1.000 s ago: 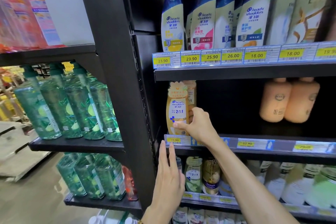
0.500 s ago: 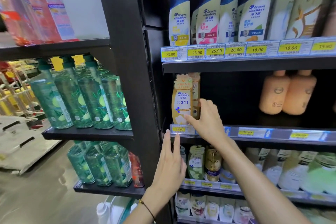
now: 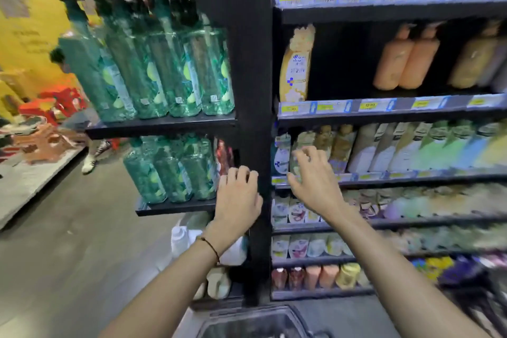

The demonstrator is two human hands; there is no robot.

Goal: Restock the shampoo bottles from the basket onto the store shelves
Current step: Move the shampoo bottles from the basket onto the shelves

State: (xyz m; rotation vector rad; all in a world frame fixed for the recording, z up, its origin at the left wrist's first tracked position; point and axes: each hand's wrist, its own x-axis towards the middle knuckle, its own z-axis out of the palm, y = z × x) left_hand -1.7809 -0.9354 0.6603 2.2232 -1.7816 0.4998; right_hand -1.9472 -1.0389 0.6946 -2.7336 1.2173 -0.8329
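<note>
Resting on the black upright [image 3: 247,63], left hand [image 3: 238,195] curls loosely; right hand [image 3: 312,181] hovers empty.

Black store shelves [image 3: 384,115] carry a yellow shampoo bottle [image 3: 295,68] and peach bottles [image 3: 406,60].

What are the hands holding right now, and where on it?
Nothing is held. The left hand rests against the black shelf post; the right hand hovers empty, fingers loose.

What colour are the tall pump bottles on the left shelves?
The pump bottles are translucent green with darker green pumps; the head view shows them.
</note>
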